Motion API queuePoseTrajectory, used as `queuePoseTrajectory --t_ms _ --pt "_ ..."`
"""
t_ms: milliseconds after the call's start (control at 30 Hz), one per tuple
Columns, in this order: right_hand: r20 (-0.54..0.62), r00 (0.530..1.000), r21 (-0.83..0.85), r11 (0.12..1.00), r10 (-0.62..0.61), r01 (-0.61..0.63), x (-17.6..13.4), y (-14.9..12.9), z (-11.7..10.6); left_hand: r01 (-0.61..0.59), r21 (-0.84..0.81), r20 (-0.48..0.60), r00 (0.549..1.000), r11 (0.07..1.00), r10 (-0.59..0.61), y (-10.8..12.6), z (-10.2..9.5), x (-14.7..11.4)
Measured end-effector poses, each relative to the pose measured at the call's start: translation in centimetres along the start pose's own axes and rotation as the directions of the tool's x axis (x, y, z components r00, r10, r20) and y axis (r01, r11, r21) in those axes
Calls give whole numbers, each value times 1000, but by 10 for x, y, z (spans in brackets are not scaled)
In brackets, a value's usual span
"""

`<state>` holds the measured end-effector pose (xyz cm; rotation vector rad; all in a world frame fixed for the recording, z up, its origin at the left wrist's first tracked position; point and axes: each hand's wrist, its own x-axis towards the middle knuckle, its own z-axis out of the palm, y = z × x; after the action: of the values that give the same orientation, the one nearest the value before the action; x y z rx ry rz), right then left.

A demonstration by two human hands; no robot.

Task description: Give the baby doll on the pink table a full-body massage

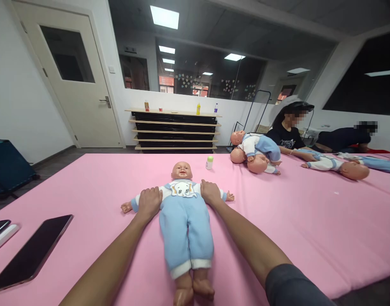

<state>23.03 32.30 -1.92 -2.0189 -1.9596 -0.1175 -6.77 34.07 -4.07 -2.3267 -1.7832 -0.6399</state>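
Okay, doll point(185, 221) is face-up on the pink-covered desk point(303, 229), centred in front of the person, head at the far end, feet toward the camera. Left hand point(151, 202) and right hand point(210, 193) are both mostly closed, fingers curled over one sleeved arm each, close to the shoulders. Grip pressure: can't tell. Symmetric hold, so likely there to pin the torso flat and square with the arms spread. Green-capped bottle point(209, 163) stands upright just beyond the right hand, presumably for easy reach. Phone point(34, 250) lies flat at left, well apart, probably parked out of the way. Doll pile point(255, 151) sits farther right, outside the working area.
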Motion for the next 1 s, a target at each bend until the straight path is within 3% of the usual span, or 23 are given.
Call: queuePoseTrajectory --t_ms 133,233,400,500,767,933,1000 --pt "-1 1000 -49 999 18 -18 -25 14 -11 79 64 -28 997 995 -77 -10 -15 -16" --pt "-31 996 -55 995 85 -87 -43 34 -17 179 78 -9 984 981 -179 -31 -23 -28" --pt "-53 994 10 995 97 -97 -61 63 -21 90 15 74 993 996 -91 -64 -26 -43" --pt "-72 995 61 996 67 -62 -63 72 -15 189 19 63 980 982 -190 -71 -25 -46" --pt "-84 954 136 952 287 -274 -57 77 -5 327 -153 80 945 933 -318 -88 -24 -43" --pt "-238 911 111 941 337 -319 -63 70 -3 380 -292 48 923 878 -383 -101 -21 -41" --pt "-250 900 165 931 357 -324 -66 70 -2 415 -326 53 905 850 -422 -102 -22 -40"
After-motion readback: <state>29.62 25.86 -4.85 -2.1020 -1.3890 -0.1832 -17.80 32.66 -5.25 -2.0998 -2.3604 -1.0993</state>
